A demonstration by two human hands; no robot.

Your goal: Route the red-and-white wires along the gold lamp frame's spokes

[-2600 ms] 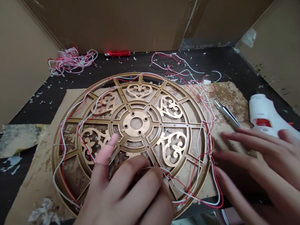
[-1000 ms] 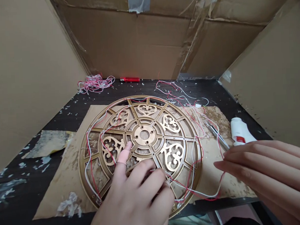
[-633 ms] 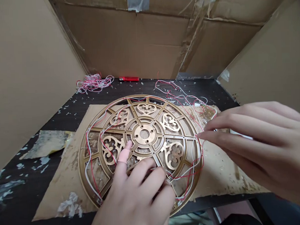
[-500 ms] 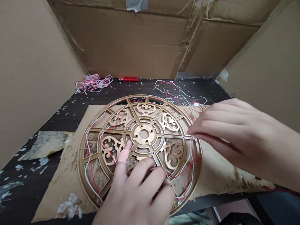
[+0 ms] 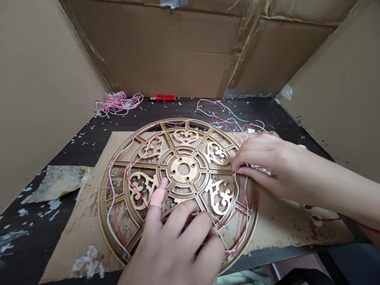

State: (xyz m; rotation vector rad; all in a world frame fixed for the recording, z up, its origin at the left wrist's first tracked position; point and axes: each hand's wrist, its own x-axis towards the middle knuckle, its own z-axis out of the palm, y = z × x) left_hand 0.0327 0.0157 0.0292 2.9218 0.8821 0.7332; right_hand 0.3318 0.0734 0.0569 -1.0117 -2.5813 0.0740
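Observation:
A round bronze-coloured openwork metal frame (image 5: 224, 172) with scrollwork and a central hub lies flat before me. Red and white wires (image 5: 109, 212) run along its rings. My right hand (image 5: 262, 160) is at the frame's right side, thumb and fingertips pinched on the red and white wires at the end of a spoke. My left hand (image 5: 177, 242) lies over the near part of the frame. One finger, with a pink band (image 5: 157, 197), stretches towards the hub; the others are curled near the wires. Their tips are hidden, so I cannot see what they grip.
Under the frame is a stained cardboard sheet (image 5: 77, 229) on a dark table (image 5: 93, 135) with white flecks. A tangled wire bundle (image 5: 118, 104) and a red lighter (image 5: 162, 98) lie at the back. Loose wires (image 5: 220, 110) trail behind the right hand. Cardboard walls (image 5: 162, 56) enclose the table.
My right hand has moved left and slightly down, drawing the wires inward along the spoke. The left hand stays nearly in place on the frame.

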